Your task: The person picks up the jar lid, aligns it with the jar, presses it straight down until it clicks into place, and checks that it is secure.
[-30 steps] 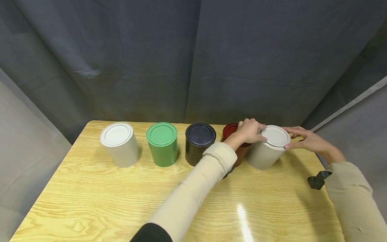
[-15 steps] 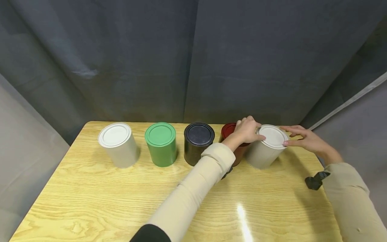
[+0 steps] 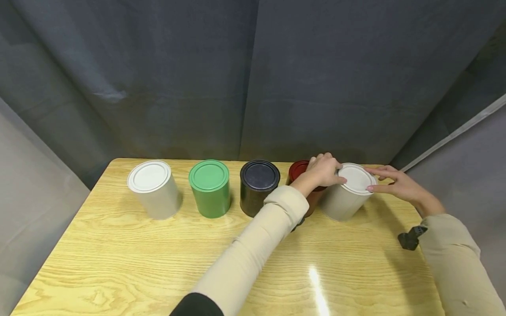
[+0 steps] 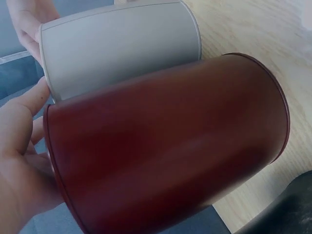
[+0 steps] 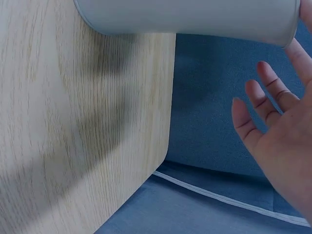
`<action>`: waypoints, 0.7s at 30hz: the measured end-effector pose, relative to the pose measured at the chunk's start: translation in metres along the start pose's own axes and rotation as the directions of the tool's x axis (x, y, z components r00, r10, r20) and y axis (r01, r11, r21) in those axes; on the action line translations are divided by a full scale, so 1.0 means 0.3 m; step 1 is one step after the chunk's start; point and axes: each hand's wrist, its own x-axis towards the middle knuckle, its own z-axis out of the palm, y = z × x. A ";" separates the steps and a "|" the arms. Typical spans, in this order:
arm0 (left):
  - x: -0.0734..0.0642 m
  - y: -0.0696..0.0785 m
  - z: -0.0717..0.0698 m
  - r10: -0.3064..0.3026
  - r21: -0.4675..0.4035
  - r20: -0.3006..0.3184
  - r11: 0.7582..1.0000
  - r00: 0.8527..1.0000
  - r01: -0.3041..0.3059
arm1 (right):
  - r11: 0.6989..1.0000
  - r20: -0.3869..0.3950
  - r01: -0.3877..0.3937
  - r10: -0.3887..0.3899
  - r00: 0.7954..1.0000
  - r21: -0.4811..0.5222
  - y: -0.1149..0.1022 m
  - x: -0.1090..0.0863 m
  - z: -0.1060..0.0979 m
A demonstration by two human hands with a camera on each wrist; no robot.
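Five lidded cans stand in a row along the back of the wooden table. At the right end, an off-white can (image 3: 341, 202) stands between my two hands. My left hand (image 3: 323, 170) reaches over the dark red can (image 3: 299, 168), its thumb at the off-white can's near left rim. In the left wrist view, its other fingers sit partly hidden behind the red can's rim. My right hand (image 3: 399, 186) touches the off-white lid's right edge with thumb and forefinger. Its remaining fingers spread loosely away from the can in the right wrist view.
Further left stand a black can (image 3: 261, 176), a green can (image 3: 211, 188) and a white can (image 3: 154, 188). A dark grey curtain (image 3: 189, 79) hangs behind the table (image 3: 178, 263). The table's right edge runs close beside my right arm.
My right hand has shifted slightly left, its thumb lying a little further over the off-white lid. The view has moved slightly; the cans stay in the same order.
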 end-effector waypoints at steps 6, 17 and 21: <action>-0.002 0.006 0.003 0.002 0.013 0.008 1.000 1.000 -0.002 | 1.000 0.017 0.018 -0.019 1.000 0.013 -0.001 -0.008 -0.001; 0.005 0.018 0.015 -0.018 0.031 0.031 0.999 0.999 0.017 | 0.995 0.107 -0.022 0.011 0.994 0.101 -0.006 0.020 0.005; 0.004 0.023 0.012 -0.031 0.025 0.044 0.999 0.999 0.030 | 0.994 0.116 -0.045 0.033 0.993 0.104 -0.007 0.019 0.004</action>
